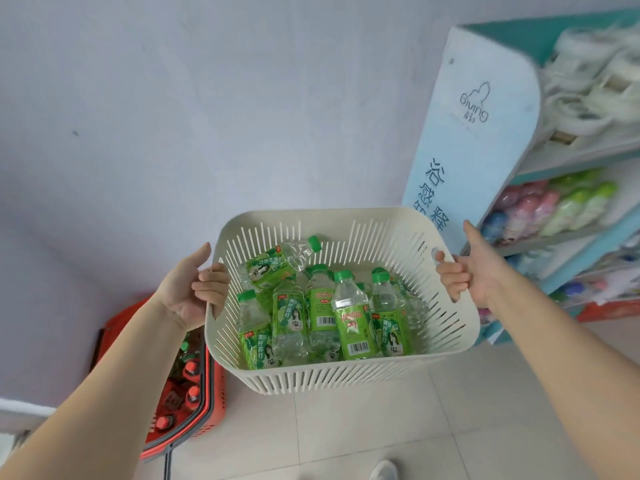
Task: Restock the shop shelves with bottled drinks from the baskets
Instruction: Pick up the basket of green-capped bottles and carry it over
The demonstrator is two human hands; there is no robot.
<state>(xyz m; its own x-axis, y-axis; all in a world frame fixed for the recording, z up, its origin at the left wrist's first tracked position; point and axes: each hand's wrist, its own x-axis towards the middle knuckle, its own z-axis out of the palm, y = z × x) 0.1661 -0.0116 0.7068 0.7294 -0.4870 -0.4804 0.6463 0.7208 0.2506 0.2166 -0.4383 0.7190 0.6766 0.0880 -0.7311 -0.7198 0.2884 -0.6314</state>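
Observation:
A cream slotted plastic basket (346, 375) hangs in the air in front of me, held off the floor. Inside lie several clear bottles with green caps and green lime-soda labels (353, 327), some upright, one on its side at the back. My left hand (194, 289) grips the basket's left rim, fingers curled over the edge. My right hand (467, 271) grips the handle hole on the right rim.
A red shopping basket (207, 393) with red-capped dark bottles stands on the tiled floor at lower left, by the wall. A blue-and-white shelf unit (485, 133) with packaged goods stands at the right. A white shoe tip (384, 471) shows at the bottom edge.

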